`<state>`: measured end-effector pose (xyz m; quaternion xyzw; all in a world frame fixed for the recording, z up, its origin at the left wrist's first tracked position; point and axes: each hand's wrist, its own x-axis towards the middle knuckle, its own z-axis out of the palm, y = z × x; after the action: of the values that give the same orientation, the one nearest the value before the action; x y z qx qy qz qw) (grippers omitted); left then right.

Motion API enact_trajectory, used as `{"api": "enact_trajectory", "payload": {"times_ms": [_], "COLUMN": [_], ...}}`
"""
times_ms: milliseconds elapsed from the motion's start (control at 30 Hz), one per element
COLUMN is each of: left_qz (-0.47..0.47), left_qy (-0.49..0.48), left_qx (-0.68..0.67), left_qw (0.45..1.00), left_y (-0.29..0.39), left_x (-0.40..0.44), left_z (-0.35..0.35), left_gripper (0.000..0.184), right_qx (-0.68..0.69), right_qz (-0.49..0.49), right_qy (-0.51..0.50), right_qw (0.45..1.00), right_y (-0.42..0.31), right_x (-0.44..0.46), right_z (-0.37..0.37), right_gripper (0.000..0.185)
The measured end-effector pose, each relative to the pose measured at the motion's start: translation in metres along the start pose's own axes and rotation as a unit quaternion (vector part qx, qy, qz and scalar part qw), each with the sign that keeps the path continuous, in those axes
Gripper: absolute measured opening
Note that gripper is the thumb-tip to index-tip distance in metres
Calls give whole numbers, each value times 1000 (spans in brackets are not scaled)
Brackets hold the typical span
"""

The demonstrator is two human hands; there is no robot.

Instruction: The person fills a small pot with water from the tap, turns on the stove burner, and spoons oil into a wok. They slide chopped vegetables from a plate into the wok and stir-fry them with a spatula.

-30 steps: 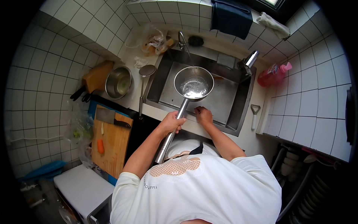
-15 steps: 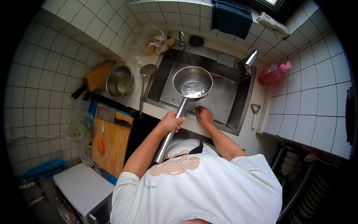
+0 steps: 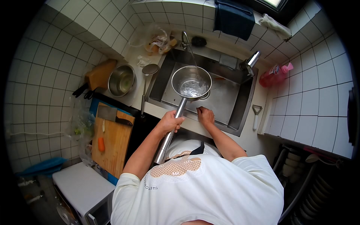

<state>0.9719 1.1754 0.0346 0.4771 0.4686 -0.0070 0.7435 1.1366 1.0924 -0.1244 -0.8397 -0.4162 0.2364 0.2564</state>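
Observation:
My left hand [image 3: 169,123] is wrapped around the long metal handle of a saucepan [image 3: 180,108], whose bowl is over the sink [image 3: 228,101]. Water lies in the bottom of the bowl, its surface rippled and bubbly. A thin stream runs into it from the slim curved faucet [image 3: 184,37] at the back. The lower end of the handle reaches to the front of the white shirt. My right hand [image 3: 205,116] rests at the sink's front edge with its fingers curled in, apart from the saucepan and seemingly holding nothing.
Left of the sink stand a metal pot [image 3: 121,80] and a long-handled strainer [image 3: 150,70]. A cleaver [image 3: 107,112] and carrot [image 3: 101,144] lie on the cutting board [image 3: 112,150]. On the right are a second faucet [image 3: 250,62], a pink bottle [image 3: 273,76] and a peeler [image 3: 256,116].
The saucepan's bowl has shifted slightly left, held by my left hand, and more of the drain shows beside it. Water still runs in. My right hand stays at the sink edge.

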Motion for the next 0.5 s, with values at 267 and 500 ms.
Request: {"api": "enact_trajectory", "payload": {"times_ms": [267,500], "left_qz": [2,12], "left_qy": [5,-1], "left_qx": [-2,-1], "left_qw": [1000,1000], "left_y": [0,-1], "left_x": [-2,-2], "left_z": [-1,-2], "left_gripper": [13,14], "right_qx": [-5,-6], "right_qz": [5,20], "right_qy": [-9,-18], "right_qw": [1000,1000], "right_y": [-2,-5], "right_x": [-1,0], "right_z": [-3,-4], "right_gripper": [21,20]}}
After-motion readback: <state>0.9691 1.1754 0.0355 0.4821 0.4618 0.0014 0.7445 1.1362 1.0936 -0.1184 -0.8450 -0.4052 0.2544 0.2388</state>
